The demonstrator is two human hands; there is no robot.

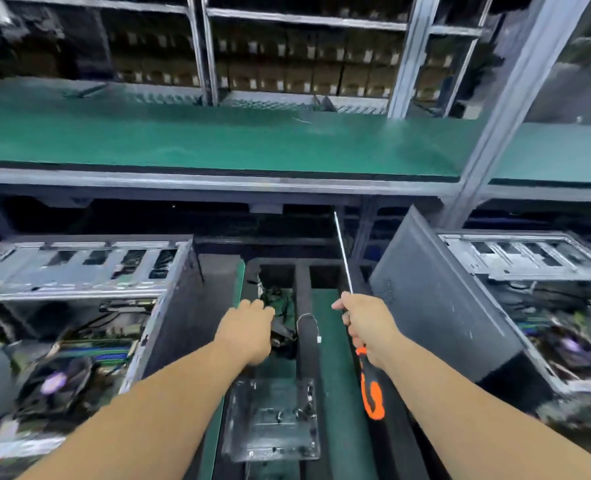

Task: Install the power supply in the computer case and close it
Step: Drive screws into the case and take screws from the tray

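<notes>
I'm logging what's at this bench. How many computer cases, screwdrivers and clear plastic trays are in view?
Open computer cases: 2, one at left and one at right
Screwdrivers: 1, orange-handled, held in the right hand
Clear plastic trays: 1
Total: 4

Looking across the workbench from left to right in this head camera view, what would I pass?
Open computer case on the left → left hand → black strap → right hand holding the screwdriver → leaning dark side panel → open computer case on the right.
</notes>
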